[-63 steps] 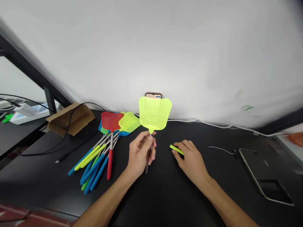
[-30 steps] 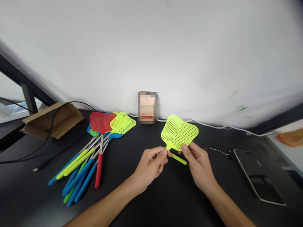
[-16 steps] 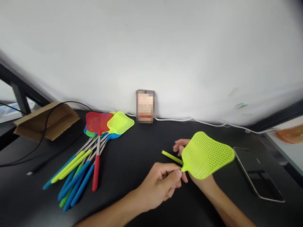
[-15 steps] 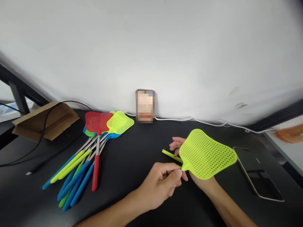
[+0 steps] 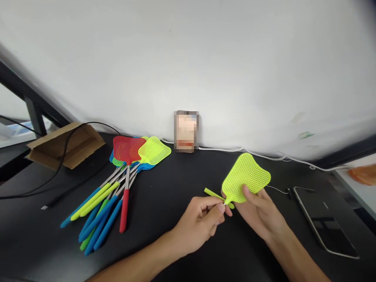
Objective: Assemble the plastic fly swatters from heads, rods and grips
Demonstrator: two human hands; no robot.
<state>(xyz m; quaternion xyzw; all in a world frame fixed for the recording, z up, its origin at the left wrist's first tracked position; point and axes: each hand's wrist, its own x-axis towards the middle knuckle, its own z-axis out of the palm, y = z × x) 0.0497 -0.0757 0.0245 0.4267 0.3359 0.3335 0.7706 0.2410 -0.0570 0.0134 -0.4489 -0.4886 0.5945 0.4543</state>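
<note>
Left hand (image 5: 201, 223) pinches the yellow swatter (image 5: 245, 178) at its neck; right hand (image 5: 261, 213) clasps its lower edge, both over the worktop (image 5: 176, 182). Yellow tube (image 5: 214, 194) lies behind. Probably best: pinch close, neck straight, mesh unflexed.

It looked like a desk-type workspace, perhaps in an office; whether it was in a home could not be told. A plain black table (image 5: 176, 178) stood against a pale wall (image 5: 188, 58), with a dark post (image 5: 35, 113) at the left. A white cord (image 5: 223, 149) ran along the wall's foot, and a black cable (image 5: 66, 150) looped across an open carton (image 5: 66, 148). A dark, glossy device (image 5: 326, 219) lay flat at the right. The heap of swatters (image 5: 128, 149) suggested goods rather than everyday clutter.
</note>
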